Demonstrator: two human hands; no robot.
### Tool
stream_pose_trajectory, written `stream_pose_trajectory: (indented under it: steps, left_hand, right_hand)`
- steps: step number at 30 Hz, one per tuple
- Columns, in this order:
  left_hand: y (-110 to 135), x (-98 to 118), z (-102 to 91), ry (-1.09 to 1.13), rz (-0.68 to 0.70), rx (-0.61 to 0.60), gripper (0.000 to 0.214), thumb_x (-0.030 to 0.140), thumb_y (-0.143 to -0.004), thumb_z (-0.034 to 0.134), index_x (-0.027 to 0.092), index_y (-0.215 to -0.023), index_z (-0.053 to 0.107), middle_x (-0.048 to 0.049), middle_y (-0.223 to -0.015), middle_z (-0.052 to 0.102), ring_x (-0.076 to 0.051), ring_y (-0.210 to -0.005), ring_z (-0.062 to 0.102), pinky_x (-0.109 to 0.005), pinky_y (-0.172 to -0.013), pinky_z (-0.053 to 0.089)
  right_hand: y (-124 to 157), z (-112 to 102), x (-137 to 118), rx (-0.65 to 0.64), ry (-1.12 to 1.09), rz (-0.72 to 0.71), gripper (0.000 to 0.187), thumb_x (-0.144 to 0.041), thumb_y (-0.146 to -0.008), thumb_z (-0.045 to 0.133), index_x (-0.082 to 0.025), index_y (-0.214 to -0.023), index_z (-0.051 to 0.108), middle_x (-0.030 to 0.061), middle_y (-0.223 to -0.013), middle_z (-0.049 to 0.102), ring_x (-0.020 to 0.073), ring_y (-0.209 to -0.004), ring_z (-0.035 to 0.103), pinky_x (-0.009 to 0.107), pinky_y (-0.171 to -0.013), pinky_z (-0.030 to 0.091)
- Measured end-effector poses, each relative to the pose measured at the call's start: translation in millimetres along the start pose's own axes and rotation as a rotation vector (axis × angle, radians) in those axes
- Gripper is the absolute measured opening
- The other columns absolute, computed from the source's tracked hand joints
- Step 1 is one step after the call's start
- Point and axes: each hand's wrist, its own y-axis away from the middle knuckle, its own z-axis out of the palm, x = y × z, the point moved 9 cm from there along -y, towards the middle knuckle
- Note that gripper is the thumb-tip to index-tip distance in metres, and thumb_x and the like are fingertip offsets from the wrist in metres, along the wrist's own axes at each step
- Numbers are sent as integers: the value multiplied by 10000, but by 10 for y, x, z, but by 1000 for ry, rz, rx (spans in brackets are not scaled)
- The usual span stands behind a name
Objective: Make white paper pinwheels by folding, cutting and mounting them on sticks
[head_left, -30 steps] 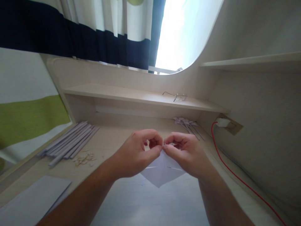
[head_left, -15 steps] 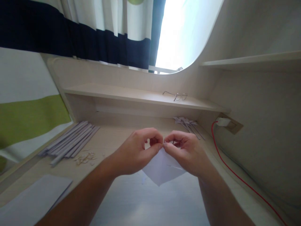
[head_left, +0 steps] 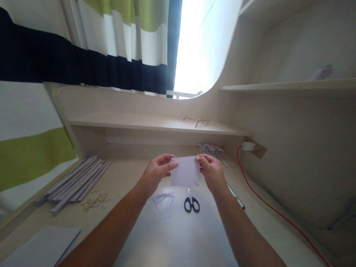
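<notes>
Left fingers [head_left: 170, 166] and right fingers [head_left: 203, 161] pinch white paper [head_left: 185, 173] near its two upper corners.

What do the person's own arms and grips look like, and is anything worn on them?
The left grip and right grip are ungloved human hands. The left forearm and right forearm are bare to the picture's lower edge: no sleeve, watch, bracelet or marking shows. No ring is visible, though some fingers are hidden.

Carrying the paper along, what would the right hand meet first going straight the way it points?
Forward and leftward, the right hand, with the paper, would probably meet the shelf bearing the glasses; depth is unclear.
</notes>
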Motion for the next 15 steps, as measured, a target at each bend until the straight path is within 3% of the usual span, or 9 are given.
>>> stream_pose_trajectory:
  steps: [5, 12, 15]
  left_hand:
    - [116, 96, 119, 57, 59, -11, 319, 338, -710, 873, 133, -920, 749, -65, -873, 764, -168, -774, 688, -278, -736, 547]
    - [243, 398, 100, -35, 174, 76, 270, 393, -773, 821, 136, -807, 745, -26, -756, 733, -142, -676, 630, -252, -667, 499]
    - [274, 445, 59, -43, 195, 135, 282, 407, -781, 806, 144, -760, 710, -1, -698, 684, -124, -621, 579, -236, -611, 461]
  right_hand:
    - [81, 93, -78, -6, -85, 1, 228, -361, -678, 782, -161, -747, 700, -14, -652, 625, 120, -572, 553, 242, -559, 471]
    - [133, 180, -382, 28, -130, -78, 229, -359, -694, 819, -163, -789, 747, -29, -642, 630, 101, -560, 522, 220, -540, 417]
    - [172, 206, -411, 32, -150, -99, 215, -356, -695, 814, -172, -780, 740, -19, -671, 656, 118, -588, 567, 234, -562, 459]
